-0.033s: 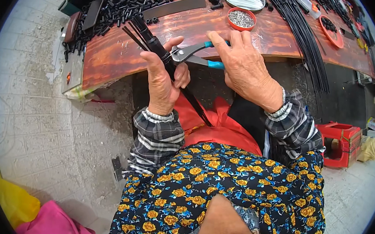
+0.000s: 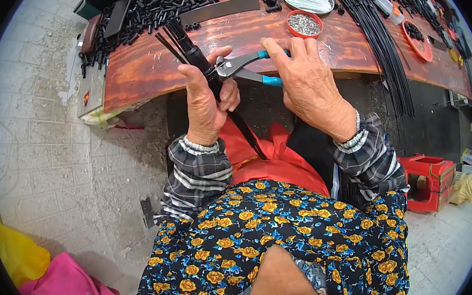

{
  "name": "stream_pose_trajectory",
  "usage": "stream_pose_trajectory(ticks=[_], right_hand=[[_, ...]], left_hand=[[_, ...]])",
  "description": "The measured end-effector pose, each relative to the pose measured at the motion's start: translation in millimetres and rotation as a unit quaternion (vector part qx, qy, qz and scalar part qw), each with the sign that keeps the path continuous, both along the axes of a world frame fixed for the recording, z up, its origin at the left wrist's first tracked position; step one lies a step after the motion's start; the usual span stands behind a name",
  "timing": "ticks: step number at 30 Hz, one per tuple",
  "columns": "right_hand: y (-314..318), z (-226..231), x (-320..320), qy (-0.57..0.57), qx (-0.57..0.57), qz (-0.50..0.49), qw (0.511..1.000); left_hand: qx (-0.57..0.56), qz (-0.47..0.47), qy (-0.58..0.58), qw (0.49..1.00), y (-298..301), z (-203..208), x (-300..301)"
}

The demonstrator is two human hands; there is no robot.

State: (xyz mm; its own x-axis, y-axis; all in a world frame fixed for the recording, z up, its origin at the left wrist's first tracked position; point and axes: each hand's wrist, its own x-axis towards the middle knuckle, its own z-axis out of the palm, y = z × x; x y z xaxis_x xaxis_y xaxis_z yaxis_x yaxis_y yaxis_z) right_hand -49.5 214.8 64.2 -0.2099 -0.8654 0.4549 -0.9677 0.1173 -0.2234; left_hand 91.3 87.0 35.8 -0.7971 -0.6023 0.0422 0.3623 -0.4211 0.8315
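A: Left hand (image 2: 205,103) wraps a bundle of thin black plastic rods (image 2: 210,82), grip closed round its middle, held above the lap just off the reddish wooden surface (image 2: 142,68).

B: Right hand (image 2: 307,86) squeezes one pair of blue-handled metal pliers (image 2: 248,68), nose touching the bundle just above that grip.

A: The rods look light, stiff and slick; best held mid-length. How many?

B: Several rods, too tight to count. Beyond the pliers, one red round dish of small metal bits (image 2: 304,24).

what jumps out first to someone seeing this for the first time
At centre, the left hand grips a bundle of black rods while the right hand closes blue-handled pliers on it. Behind them, a reddish worktable is heaped with small black parts.
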Motion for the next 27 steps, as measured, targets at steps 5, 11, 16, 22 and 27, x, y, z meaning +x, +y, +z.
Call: stream_pose_trajectory(ticks=[5, 11, 16, 22, 27], right_hand=[[0, 2, -4, 0.047, -0.021, -0.006, 0.999], [-1, 2, -22, 0.048, -0.008, 0.013, 0.999], [-11, 38, -56, -0.093, 0.134, 0.156, 0.974], [-20, 28, -81, -0.538, 0.518, 0.286, 0.600], [1, 28, -55, -0.337, 0.329, 0.290, 0.833]], left_hand=[[-0.004, 0.001, -0.004, 1.000, -1, 1, 0], [-0.025, -0.020, -0.005, 0.999, -2, 0, 1], [-0.030, -0.031, 0.018, 0.999, 3, -2, 1], [-0.032, -0.063, 0.077, 0.995, 14, 4, 1], [0.000, -0.045, 0.072, 0.996, 9, -3, 2]])
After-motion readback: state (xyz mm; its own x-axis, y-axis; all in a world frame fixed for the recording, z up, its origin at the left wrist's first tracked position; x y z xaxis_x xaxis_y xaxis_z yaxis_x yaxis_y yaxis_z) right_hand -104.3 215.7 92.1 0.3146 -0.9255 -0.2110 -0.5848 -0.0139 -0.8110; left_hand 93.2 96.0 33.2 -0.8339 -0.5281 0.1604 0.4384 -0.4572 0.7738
